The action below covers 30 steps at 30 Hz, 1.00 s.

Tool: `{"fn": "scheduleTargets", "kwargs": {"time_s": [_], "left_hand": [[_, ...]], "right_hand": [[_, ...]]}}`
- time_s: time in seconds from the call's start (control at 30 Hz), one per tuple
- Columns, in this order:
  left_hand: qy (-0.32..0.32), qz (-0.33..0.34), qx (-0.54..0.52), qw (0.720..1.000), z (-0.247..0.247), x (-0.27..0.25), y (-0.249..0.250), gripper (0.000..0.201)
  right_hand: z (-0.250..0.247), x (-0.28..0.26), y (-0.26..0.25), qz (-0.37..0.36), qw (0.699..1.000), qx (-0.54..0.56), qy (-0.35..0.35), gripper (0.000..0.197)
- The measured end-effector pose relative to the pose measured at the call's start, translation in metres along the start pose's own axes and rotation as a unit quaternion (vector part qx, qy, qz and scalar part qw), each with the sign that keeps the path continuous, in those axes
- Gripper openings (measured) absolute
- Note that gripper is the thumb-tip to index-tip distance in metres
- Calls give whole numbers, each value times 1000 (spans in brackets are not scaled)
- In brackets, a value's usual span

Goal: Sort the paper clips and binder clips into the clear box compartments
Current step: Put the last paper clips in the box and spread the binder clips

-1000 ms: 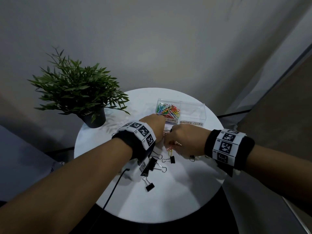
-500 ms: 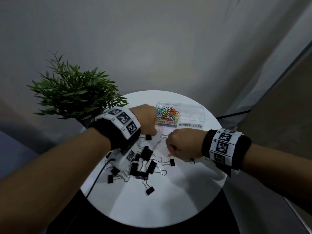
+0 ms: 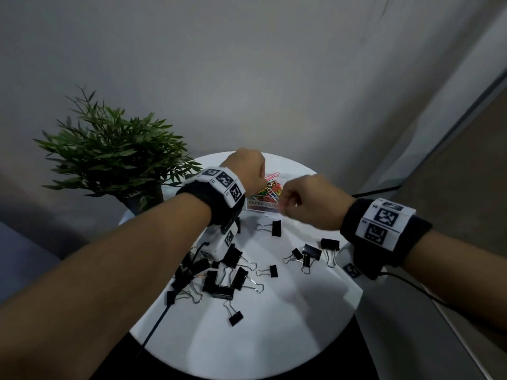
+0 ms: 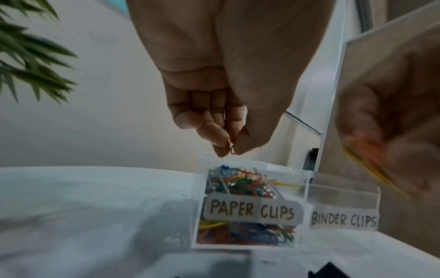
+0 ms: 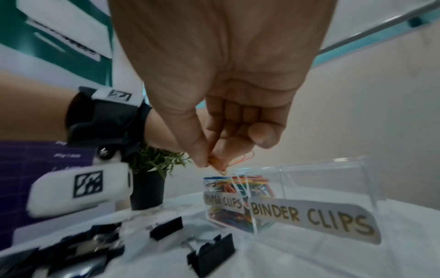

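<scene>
A clear box stands at the far side of the round white table. Its left compartment, labelled PAPER CLIPS, holds many coloured paper clips. The right one, labelled BINDER CLIPS, looks bare. My left hand hovers over the left compartment and pinches a small paper clip between thumb and fingers. My right hand, just right of it and above the box, pinches a few orange and pink paper clips. Several black binder clips lie scattered on the table.
A potted green plant stands at the table's far left, close to my left forearm. A black cable runs off the near left edge. A grey wall rises behind the table; the floor drops away on the right.
Both hands rose from the table toward the box, each with paper clips. The left moved over the paper clip compartment, the right followed beside it. More binder clips show where the arms were.
</scene>
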<state>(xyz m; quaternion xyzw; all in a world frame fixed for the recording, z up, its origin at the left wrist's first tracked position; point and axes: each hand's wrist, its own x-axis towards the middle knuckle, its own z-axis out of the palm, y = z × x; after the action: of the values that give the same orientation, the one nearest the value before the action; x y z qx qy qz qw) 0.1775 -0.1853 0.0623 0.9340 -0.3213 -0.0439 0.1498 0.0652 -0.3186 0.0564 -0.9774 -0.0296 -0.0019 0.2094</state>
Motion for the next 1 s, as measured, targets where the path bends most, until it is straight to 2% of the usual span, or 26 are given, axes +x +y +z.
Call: {"fn": "scheduleTargets", "kwargs": {"time_s": [0.17, 0.23, 0.33, 0.4, 0.53, 0.67, 0.77, 0.83, 0.9, 1.0], "left_hand": [[1, -14, 12, 1000, 13, 1, -2, 4], [2, -13, 7, 1000, 16, 1, -6, 21], [12, -15, -19, 1000, 15, -3, -11, 35], [6, -3, -9, 1000, 14, -8, -12, 34], [-17, 30, 15, 999, 12, -19, -11, 24], [9, 39, -12, 999, 3, -38, -13, 27], [37, 51, -36, 997, -10, -66, -19, 25], [40, 48, -40, 997, -18, -91, -30, 24], [22, 23, -39, 999, -22, -117, -46, 25], [-45, -43, -7, 998, -20, -152, -72, 32]], "right_hand": [[-6, 32, 8, 97, 989, 74, 84, 14], [-5, 45, 9, 110, 986, 64, 103, 16], [-1, 61, 6, 117, 987, 45, 102, 13], [5, 70, 4, 119, 989, 21, 86, 5], [13, 75, 1, 120, 991, -4, 59, 17], [4, 59, -5, 90, 995, -14, 48, 11], [-9, 29, -6, 61, 995, -13, 77, 13], [-15, 2, -3, 59, 995, -31, 71, 15], [-17, -26, 5, 85, 994, -59, 35, 17], [-11, -61, 16, 144, 986, -79, -29, 25]]}}
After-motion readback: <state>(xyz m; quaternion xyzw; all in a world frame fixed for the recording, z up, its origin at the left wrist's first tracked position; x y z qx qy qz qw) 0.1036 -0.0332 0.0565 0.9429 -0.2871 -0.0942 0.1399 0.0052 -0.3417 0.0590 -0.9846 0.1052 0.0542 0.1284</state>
